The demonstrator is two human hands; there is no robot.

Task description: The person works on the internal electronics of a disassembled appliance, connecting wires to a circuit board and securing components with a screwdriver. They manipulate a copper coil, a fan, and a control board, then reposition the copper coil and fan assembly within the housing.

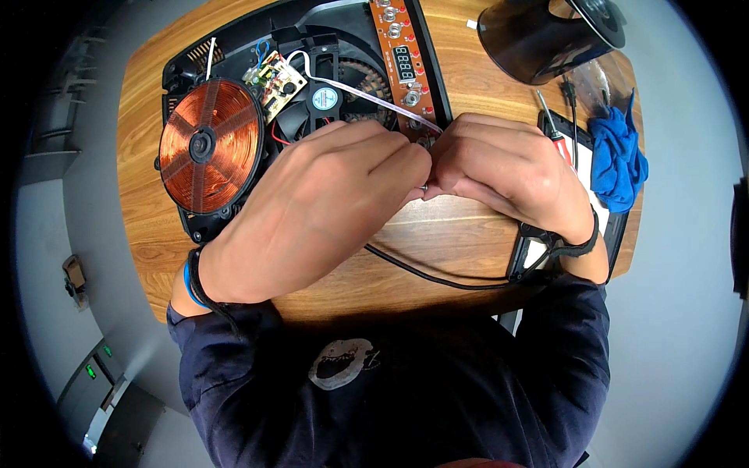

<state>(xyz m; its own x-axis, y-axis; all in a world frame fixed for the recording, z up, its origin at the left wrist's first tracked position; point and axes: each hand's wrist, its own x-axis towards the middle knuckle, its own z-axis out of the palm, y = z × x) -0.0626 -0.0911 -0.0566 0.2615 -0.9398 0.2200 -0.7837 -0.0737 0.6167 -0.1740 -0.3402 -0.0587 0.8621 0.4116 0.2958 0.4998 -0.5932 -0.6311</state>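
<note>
An opened black induction cooker (pixel 187 70) lies on the wooden table (pixel 460 234), with its copper coil (pixel 209 144), fan (pixel 324 97) and small green circuit board (pixel 273 78) exposed. A long brown control board (pixel 398 54) runs along the cooker's right side. A white ribbon cable (pixel 367 95) leads from the middle down to my fingertips. My left hand (pixel 328 203) and my right hand (pixel 507 171) meet over the board's near end with fingers curled tight. The right fingers pinch the cable's end, and the left fingers press at the board's end. The fingers hide what lies between them.
A black power cord (pixel 437 277) loops along the table's near edge. At the right lie a red-handled screwdriver (pixel 555 132), a blue cloth (pixel 616 160) and a black-framed panel (pixel 530 257). A black pot-like vessel (pixel 538 39) stands at the far right corner.
</note>
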